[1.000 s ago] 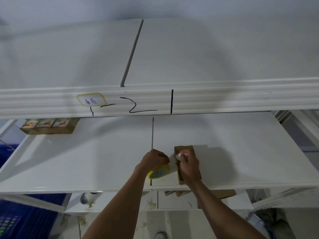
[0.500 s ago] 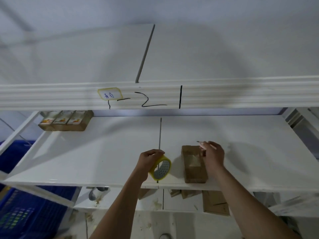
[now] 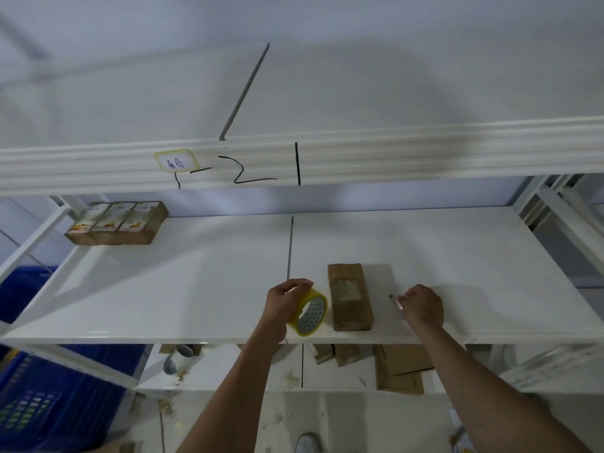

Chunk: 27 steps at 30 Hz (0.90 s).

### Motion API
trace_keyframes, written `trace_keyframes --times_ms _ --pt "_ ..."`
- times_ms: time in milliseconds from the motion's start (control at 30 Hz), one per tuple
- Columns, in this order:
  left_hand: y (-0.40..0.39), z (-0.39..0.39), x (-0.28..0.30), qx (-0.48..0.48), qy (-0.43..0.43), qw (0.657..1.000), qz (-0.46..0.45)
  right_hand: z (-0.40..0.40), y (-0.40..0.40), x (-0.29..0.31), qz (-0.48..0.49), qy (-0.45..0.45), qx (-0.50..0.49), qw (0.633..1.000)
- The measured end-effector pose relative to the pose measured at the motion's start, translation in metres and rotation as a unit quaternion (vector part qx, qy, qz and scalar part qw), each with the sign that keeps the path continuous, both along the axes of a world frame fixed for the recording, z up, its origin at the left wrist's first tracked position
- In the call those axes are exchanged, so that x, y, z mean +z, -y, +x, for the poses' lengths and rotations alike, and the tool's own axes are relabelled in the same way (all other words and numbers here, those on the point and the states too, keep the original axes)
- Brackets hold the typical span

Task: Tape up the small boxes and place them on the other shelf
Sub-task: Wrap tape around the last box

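A small brown cardboard box (image 3: 349, 297) lies lengthwise on the white middle shelf (image 3: 196, 289), near its front edge, with a strip of clear tape across its top. My left hand (image 3: 284, 304) grips a yellow-rimmed roll of clear tape (image 3: 310, 313) just left of the box. My right hand (image 3: 421, 305) is to the right of the box, apart from it, fingers curled around a small thin object whose tip sticks out to the left; I cannot tell what it is.
Three small printed boxes (image 3: 117, 222) stand together at the shelf's back left. The upper shelf's edge (image 3: 392, 152) carries a yellow label and black marks. Flat cardboard boxes (image 3: 397, 367) lie on the lower shelf. A blue crate (image 3: 49, 400) sits at lower left.
My right hand lifted off the box top and moved right, clear of the box. My left hand stayed beside the box with the tape roll. The view shifted, showing more of the shelf.
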<state>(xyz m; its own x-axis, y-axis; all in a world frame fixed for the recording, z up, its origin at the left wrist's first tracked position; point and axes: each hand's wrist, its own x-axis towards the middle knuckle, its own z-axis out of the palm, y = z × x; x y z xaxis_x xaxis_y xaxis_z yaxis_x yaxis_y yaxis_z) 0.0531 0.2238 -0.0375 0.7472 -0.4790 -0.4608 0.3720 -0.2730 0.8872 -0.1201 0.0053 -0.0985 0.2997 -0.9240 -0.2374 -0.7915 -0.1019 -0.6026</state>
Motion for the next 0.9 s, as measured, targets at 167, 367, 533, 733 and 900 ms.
trace_keyframes --times_ms 167,367,533,733,900 --pt "-0.002 -0.014 0.006 0.007 0.023 1.000 -0.004 0.023 -0.020 0.041 -0.131 -0.091 0.074 0.984" --pt "-0.006 -0.028 0.012 0.003 0.061 0.998 -0.022 0.063 -0.082 0.100 0.106 0.091 0.320 0.937" --pt "-0.016 -0.028 0.015 -0.001 0.093 0.995 -0.020 0.069 -0.097 0.099 0.104 0.097 0.331 0.933" --pt "-0.029 -0.017 0.011 -0.023 0.120 0.992 -0.009 0.079 -0.114 0.101 0.083 0.106 0.296 0.946" --pt "-0.051 0.008 0.007 -0.132 0.080 0.988 0.019 0.094 -0.124 0.111 0.051 0.058 0.275 0.958"
